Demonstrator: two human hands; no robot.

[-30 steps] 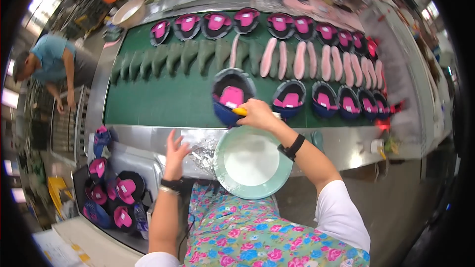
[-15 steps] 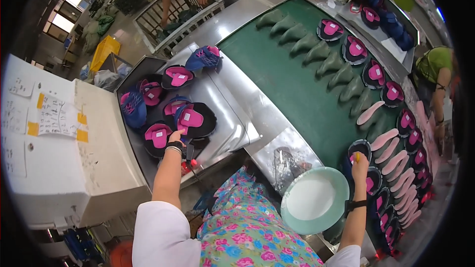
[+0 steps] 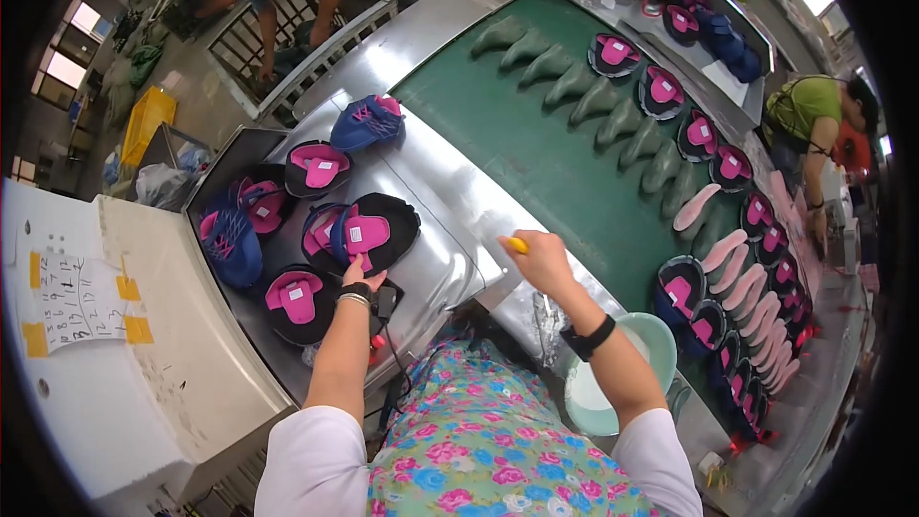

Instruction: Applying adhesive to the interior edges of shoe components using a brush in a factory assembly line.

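Note:
My left hand (image 3: pixel 364 276) is closed on the near edge of a black shoe upper with a pink lining (image 3: pixel 369 231), over the metal tray on the left. My right hand (image 3: pixel 542 261) is in a fist around a small yellow handle (image 3: pixel 518 245); the rest of that tool is hidden. It hangs over the metal ledge between tray and belt. Below my right forearm stands a pale green basin (image 3: pixel 661 345) of white liquid, partly covered by the arm. Around my left hand lie other uppers, among them a pink-lined one (image 3: pixel 295 303) and a blue laced one (image 3: pixel 359 124).
A green conveyor belt (image 3: pixel 459 86) carries a row of dark green shoe lasts (image 3: pixel 620 124), pink insoles (image 3: pixel 737 278) and several uppers (image 3: pixel 680 292). A white machine housing (image 3: pixel 182 325) borders the tray. Co-workers stand at a slatted crate (image 3: pixel 287 86) and across the belt.
My right hand has moved left and up from an upper on the belt, past the basin, with the yellow handle in it. My left hand stays at the tray's upper; the view has shifted.

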